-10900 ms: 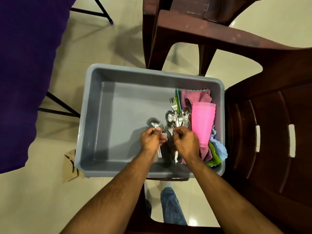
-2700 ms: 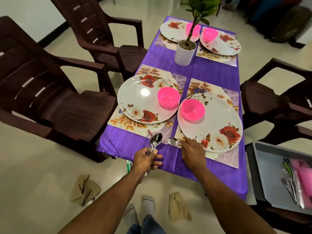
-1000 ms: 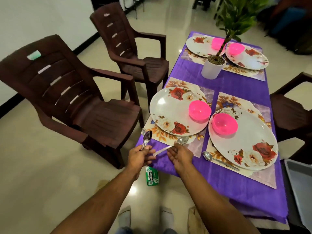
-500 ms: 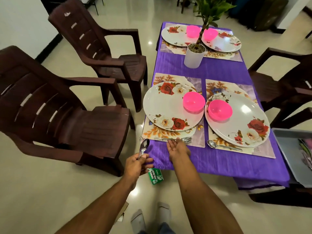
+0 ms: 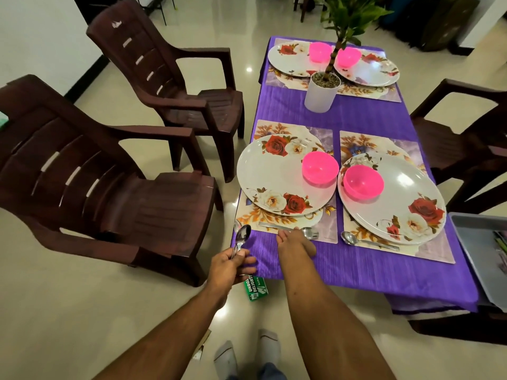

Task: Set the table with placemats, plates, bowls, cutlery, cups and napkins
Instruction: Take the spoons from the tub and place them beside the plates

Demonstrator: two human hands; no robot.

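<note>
Now, largest first:
- purple-clothed table (image 5: 365, 119) carries four floral plates with pink bowls.
- your right hand (image 5: 295, 241), fingers relaxed and holding nothing, rests by a steel spoon (image 5: 308, 232) lying on the near-left floral placemat (image 5: 327, 229).
- your left hand (image 5: 233, 266) grips upright steel spoons (image 5: 242, 237) off the table's corner.

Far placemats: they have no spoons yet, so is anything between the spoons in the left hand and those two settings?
On the purple table, the white plant pot stands before the far placemats, touching them. The left hand holds the spoons at the near edge.
</note>
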